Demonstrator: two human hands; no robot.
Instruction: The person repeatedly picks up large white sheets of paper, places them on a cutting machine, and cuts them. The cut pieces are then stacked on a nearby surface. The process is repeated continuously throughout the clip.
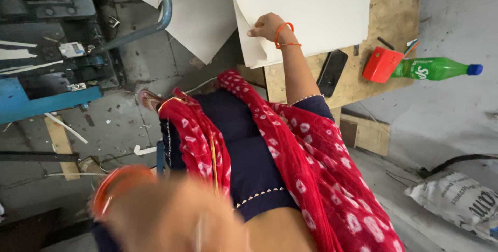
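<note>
My right hand (267, 26), with orange bangles at the wrist, reaches out to a stack of large white sheets (311, 3) on a wooden table (399, 3). Its fingers pinch the left edge of the top sheet, which curls up a little from the ones below. My left hand (171, 215) is close to the camera at the bottom left. It is badly blurred, with orange bangles on the wrist, and I cannot tell what it holds. My dark blue dress and red dotted scarf (311, 169) fill the middle.
On the table lie a black phone (332, 73), a red box (381, 65) and a green plastic bottle with a blue cap (436, 69). A blue metal machine (41, 39) stands at the left with a grey pipe (155, 21). A white sack (461, 200) lies on the floor at the right.
</note>
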